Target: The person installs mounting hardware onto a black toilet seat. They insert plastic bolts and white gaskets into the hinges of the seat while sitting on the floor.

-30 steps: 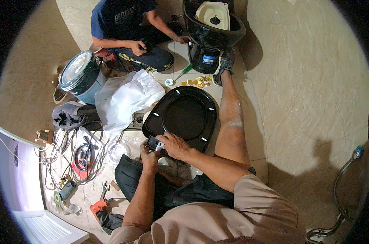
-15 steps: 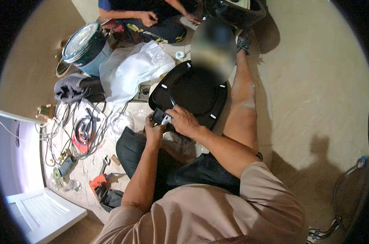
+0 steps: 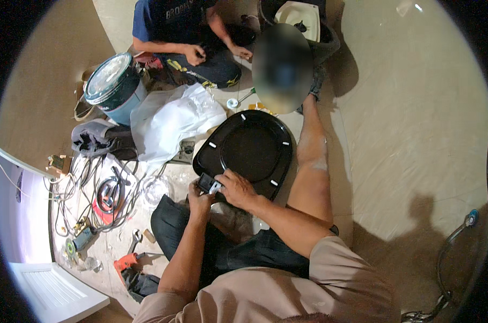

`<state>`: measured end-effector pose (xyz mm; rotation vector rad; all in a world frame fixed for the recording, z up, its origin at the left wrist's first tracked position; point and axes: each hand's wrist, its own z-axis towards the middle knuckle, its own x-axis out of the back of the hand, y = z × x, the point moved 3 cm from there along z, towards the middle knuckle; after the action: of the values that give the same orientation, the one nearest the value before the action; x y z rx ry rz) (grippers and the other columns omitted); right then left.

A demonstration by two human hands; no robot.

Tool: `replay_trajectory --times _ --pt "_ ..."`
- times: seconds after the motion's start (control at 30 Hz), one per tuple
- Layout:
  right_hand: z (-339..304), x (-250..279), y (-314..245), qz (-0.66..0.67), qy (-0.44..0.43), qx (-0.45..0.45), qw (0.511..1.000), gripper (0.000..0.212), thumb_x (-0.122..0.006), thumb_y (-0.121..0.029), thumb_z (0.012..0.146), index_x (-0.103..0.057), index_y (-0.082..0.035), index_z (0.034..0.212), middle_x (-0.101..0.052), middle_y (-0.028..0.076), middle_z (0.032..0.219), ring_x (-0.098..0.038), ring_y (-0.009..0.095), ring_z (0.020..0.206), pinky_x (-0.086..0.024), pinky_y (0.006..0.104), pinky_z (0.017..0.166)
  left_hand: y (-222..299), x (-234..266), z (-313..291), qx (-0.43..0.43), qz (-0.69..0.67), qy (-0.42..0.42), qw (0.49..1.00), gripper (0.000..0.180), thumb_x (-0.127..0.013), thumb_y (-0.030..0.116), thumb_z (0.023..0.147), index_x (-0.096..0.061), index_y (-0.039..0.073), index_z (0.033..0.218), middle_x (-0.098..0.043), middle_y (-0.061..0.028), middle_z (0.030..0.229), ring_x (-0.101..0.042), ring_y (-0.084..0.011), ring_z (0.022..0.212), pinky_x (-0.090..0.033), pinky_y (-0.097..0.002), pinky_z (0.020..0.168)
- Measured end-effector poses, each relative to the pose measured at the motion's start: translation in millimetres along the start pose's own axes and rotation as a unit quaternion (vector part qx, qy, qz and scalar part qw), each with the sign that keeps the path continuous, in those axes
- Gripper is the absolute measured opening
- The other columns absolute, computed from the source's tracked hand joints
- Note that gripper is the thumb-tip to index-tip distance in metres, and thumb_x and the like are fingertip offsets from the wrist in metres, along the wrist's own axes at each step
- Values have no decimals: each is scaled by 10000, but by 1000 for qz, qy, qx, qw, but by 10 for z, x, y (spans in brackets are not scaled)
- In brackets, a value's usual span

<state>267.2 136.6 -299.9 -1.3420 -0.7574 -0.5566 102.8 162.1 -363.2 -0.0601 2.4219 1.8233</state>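
A black toilet seat (image 3: 261, 123) with small white bumper pads lies in front of my lap, its near end at my hands. My left hand (image 3: 199, 199) is closed around a black block-like piece (image 3: 205, 181) at that end; whether it is joined to the seat I cannot tell. My right hand (image 3: 238, 189) has its fingers closed on a small white piece (image 3: 215, 187) set against the black block. The fingertips cover part of both pieces.
Across from me a person sits, one hand (image 3: 194, 54) closed. Leftward are a paint bucket (image 3: 123, 102), a white plastic sheet (image 3: 171, 121), tangled cables (image 3: 88, 172), a wrench (image 3: 134, 241) and an orange-handled tool (image 3: 126, 261). A hose (image 3: 443, 258) lies far right.
My view has tilted up, so the scene sits lower and more of the other person shows. Both my hands keep their grip on the black block and the white piece.
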Motion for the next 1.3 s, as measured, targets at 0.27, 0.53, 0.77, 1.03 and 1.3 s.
replay_trajectory --times 0.27,0.53,0.77,1.03,1.3 --pt "-2 3 -12 0 11 15 1000 395 -690 -85 896 -620 -52 1284 -577 166 1146 -614 377 1121 -503 461 977 -7 -8 9 21 -43 -2 999 594 -643 -188 786 -448 -13 1318 -639 -165 1154 -690 -259 956 -629 -369 739" --pt "-19 12 -17 1 2 9 1000 392 -690 -84 894 -623 -38 1277 -571 173 1145 -604 376 1128 -495 463 980 37 -13 -41 24 -64 -10 998 574 -637 -192 788 -460 -9 1303 -642 -158 1137 -693 -259 961 -625 -362 758" --pt "-18 8 -20 -3 20 27 999 384 -686 -78 889 -631 -39 1267 -576 172 1127 -611 375 1107 -502 465 959 59 -29 -48 8 -28 -2 1000 565 -647 -163 796 -463 -10 1308 -628 -169 1189 -684 -276 989 -626 -399 790" --pt "-22 -14 1 -4 12 20 1000 379 -687 -70 887 -633 -37 1260 -579 169 1122 -617 378 1094 -505 464 956 23 -14 -27 14 -78 -19 997 595 -623 -202 787 -433 -12 1319 -621 -160 1164 -694 -265 948 -645 -385 715" --pt "-31 14 -29 12 29 35 999 380 -689 -70 888 -633 -40 1263 -577 169 1126 -617 379 1102 -501 464 965 52 -31 -54 32 -74 -8 997 565 -618 -193 804 -444 -10 1310 -625 -156 1151 -690 -265 961 -638 -379 729"
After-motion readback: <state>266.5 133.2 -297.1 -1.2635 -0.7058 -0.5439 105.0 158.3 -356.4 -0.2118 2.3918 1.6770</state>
